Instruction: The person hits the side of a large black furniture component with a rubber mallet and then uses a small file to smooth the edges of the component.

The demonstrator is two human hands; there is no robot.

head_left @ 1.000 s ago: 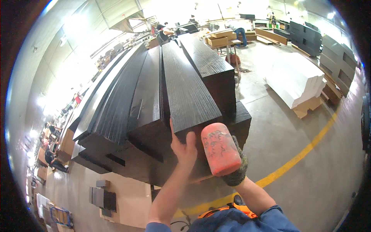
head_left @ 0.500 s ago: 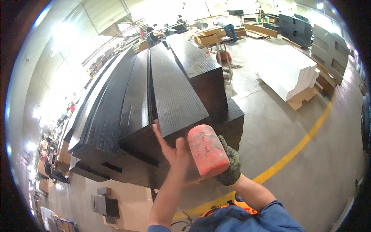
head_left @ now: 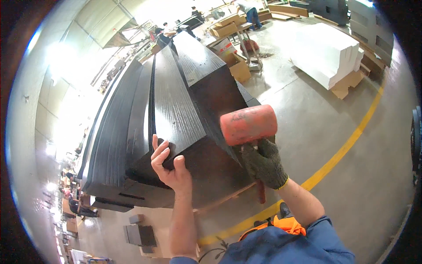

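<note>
Hands apart, gloved right hand (head_left: 265, 162) clamped on a red mallet (head_left: 249, 125), its head above the fist and right of the bare left hand (head_left: 175, 172), thumb and fingers parted at a black panel's (head_left: 176, 110) near corner, contact unclear.

Stacked boards (head_left: 176, 105) and a yellow floor line (head_left: 338, 155) show a factory.

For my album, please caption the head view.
Gloved right hand gripping a red, cylindrical-headed mallet; bare left hand near long, black, grained boards.
</note>
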